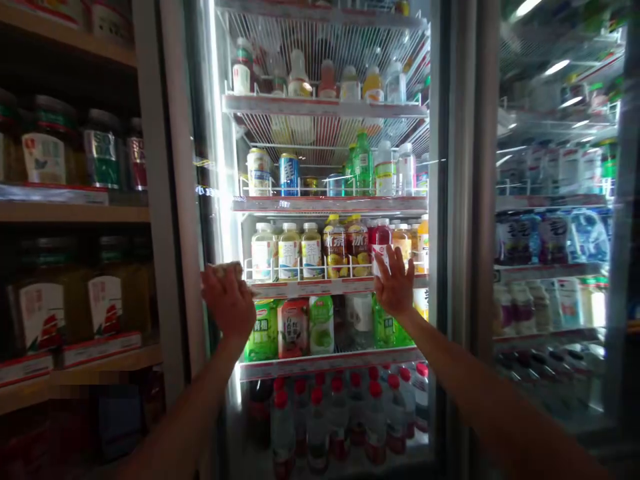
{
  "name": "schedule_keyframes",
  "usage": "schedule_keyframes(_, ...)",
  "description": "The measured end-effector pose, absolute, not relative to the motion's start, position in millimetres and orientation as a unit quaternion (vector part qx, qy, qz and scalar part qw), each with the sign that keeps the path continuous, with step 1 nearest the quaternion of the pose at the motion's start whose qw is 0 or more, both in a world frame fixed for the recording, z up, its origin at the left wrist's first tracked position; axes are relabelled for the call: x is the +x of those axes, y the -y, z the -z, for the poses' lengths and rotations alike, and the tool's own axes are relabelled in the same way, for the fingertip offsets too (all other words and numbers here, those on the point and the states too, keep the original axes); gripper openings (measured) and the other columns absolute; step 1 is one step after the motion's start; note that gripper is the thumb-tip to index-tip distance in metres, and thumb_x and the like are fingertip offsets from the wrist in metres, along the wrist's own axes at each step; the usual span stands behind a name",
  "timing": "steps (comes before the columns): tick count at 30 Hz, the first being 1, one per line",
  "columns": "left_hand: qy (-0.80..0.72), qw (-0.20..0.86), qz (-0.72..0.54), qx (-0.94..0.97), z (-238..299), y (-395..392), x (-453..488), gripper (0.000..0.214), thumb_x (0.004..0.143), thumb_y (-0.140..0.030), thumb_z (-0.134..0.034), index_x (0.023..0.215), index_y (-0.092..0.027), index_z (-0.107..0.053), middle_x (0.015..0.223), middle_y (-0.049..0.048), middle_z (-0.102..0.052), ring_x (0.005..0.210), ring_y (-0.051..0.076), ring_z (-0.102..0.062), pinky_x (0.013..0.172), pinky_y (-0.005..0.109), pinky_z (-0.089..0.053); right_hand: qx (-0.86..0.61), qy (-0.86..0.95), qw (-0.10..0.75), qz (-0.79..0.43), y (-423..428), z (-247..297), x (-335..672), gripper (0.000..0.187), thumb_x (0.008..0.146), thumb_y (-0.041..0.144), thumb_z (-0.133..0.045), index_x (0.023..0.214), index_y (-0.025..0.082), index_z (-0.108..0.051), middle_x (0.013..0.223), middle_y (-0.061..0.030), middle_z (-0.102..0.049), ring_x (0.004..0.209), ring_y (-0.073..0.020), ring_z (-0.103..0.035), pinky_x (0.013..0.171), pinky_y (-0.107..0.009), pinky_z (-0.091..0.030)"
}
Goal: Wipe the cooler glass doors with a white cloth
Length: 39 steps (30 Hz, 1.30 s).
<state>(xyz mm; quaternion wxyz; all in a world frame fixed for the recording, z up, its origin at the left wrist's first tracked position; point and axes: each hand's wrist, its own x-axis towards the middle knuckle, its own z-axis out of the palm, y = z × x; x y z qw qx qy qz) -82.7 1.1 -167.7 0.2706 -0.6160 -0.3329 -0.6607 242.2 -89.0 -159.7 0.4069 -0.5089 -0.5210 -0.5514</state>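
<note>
My left hand point(229, 301) is raised at the left side of a glass-door drinks cooler point(453, 200), its fingers curled forward near the door's edge. Whether it holds anything is hidden. My right hand point(395, 283) has its fingers spread and its palm forward in front of the shelf of juice bottles, next to a red-labelled bottle point(380, 243). It seems to rest on the glass, though the contact is hard to judge. Below it stand green drink cartons point(263, 331) on a lower shelf.
Wire shelves in the cooler hold several rows of bottles and cans, with red-capped water bottles point(340, 420) at the bottom. A wooden shelf point(75, 212) of large jars stands at the left, and a second cooler point(550, 233) stands at the right.
</note>
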Motion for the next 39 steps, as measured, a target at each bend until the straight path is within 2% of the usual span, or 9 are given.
schedule_keyframes(4,0.162,0.423,0.469,-0.758,203,23,-27,0.055,0.082,-0.010,-0.044,0.134,-0.027,-0.041,0.149,0.0055,-0.030,0.141,0.022,-0.013,0.113,0.045,-0.019,-0.506,0.523,0.407,0.552,90,160,244,0.060,0.089,0.030,-0.036,0.145,0.029,-0.016,0.153,-0.0058,-0.020,0.141,-0.0241,-0.016,0.110,-0.051,-0.014)
schedule_keyframes(7,0.098,0.453,0.369,-0.806,212,28,-20,0.054,0.080,-0.012,-0.048,0.131,-0.028,-0.044,0.145,0.0032,-0.038,0.140,0.020,-0.018,0.114,0.041,-0.020,-0.499,0.532,0.399,0.556,90,161,247,0.061,0.089,0.030,-0.036,0.145,0.029,-0.016,0.152,-0.0058,-0.021,0.140,-0.0239,-0.016,0.110,-0.051,-0.014)
schedule_keyframes(13,0.315,0.365,0.605,-0.634,185,1,-90,0.060,0.083,-0.012,-0.046,0.140,-0.023,-0.031,0.152,0.0151,-0.013,0.140,0.030,-0.010,0.107,0.056,-0.025,-0.508,0.529,0.405,0.547,89,163,246,0.061,0.088,0.030,-0.037,0.146,0.028,-0.016,0.153,-0.0057,-0.019,0.141,-0.0239,-0.016,0.111,-0.050,-0.013)
schedule_keyframes(15,0.310,0.367,0.597,-0.642,192,4,-83,0.060,0.082,-0.010,-0.047,0.139,-0.023,-0.033,0.152,0.0142,-0.012,0.140,0.031,-0.011,0.107,0.056,-0.025,-0.506,0.530,0.411,0.542,89,164,246,0.061,0.088,0.030,-0.037,0.146,0.029,-0.016,0.153,-0.0046,-0.018,0.140,-0.0238,-0.016,0.111,-0.050,-0.012)
schedule_keyframes(21,0.151,0.424,0.411,-0.793,213,16,-44,0.058,0.080,-0.011,-0.049,0.134,-0.030,-0.041,0.145,0.0059,-0.036,0.139,0.021,-0.021,0.114,0.043,-0.019,-0.494,0.533,0.416,0.547,89,165,248,0.060,0.089,0.031,-0.037,0.145,0.029,-0.016,0.153,-0.0044,-0.020,0.140,-0.0235,-0.018,0.111,-0.050,-0.014)
schedule_keyframes(27,0.327,0.309,0.637,-0.626,164,-5,-83,0.050,0.086,-0.016,-0.044,0.136,-0.019,-0.039,0.152,0.0150,-0.014,0.140,0.031,-0.012,0.108,0.059,-0.020,-0.506,0.528,0.408,0.547,89,165,246,0.060,0.089,0.028,-0.035,0.146,0.028,-0.015,0.152,-0.0061,-0.021,0.141,-0.0233,-0.014,0.111,-0.051,-0.015)
schedule_keyframes(29,0.299,0.312,0.626,-0.650,160,1,-62,0.048,0.086,-0.014,-0.043,0.134,-0.021,-0.042,0.152,0.0131,-0.016,0.141,0.030,-0.011,0.110,0.057,-0.018,-0.505,0.530,0.410,0.545,89,164,244,0.060,0.089,0.027,-0.036,0.146,0.027,-0.016,0.152,-0.0064,-0.021,0.141,-0.0232,-0.014,0.111,-0.052,-0.014)
schedule_keyframes(35,0.085,0.447,0.380,-0.806,153,25,19,0.052,0.081,-0.011,-0.050,0.129,-0.028,-0.045,0.144,0.0035,-0.039,0.139,0.021,-0.019,0.113,0.043,-0.020,-0.493,0.568,0.403,0.522,95,166,253,0.061,0.090,0.024,-0.034,0.146,0.025,-0.012,0.152,-0.0066,-0.020,0.142,-0.0215,-0.010,0.113,-0.051,-0.014)
schedule_keyframes(39,0.182,0.413,0.531,-0.718,107,6,-13,0.050,0.082,-0.011,-0.046,0.130,-0.025,-0.045,0.148,0.0078,-0.030,0.140,0.021,-0.015,0.112,0.045,-0.020,-0.464,0.631,0.352,0.512,108,172,273,0.063,0.088,0.019,-0.035,0.147,0.021,-0.011,0.150,-0.0083,-0.026,0.142,-0.0201,-0.009,0.113,-0.048,-0.019)
